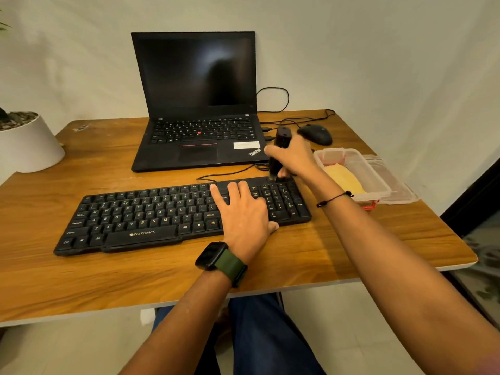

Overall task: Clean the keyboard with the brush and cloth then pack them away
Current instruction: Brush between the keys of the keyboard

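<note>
Head view, looking down at a wooden surface [351, 239] with a visible grain. A black corded keyboard [151, 215] lies across it, its long axis running left to right, and angled slightly away at the right end. The left hand [240, 209] rests flat on the right part of the keys, fingers straight and spread, steadying it. The right hand [293, 156] grips a dark, cylindrical brush [280, 151] held nearly upright, its lower tip meeting the far right corner of the keyboard above the number pad. The rest of the keys stretch away to the left of the brush, so brushing would likely sweep along that long axis. Just right of the keyboard sits a clear plastic box [376, 174], open, with a soft yellow cloth [343, 177] folded inside; the right hand is nearer to it. Behind are an open black laptop [197, 104] and a rounded black mouse [316, 133]. A white plant pot [27, 147] stands at far left.
</note>
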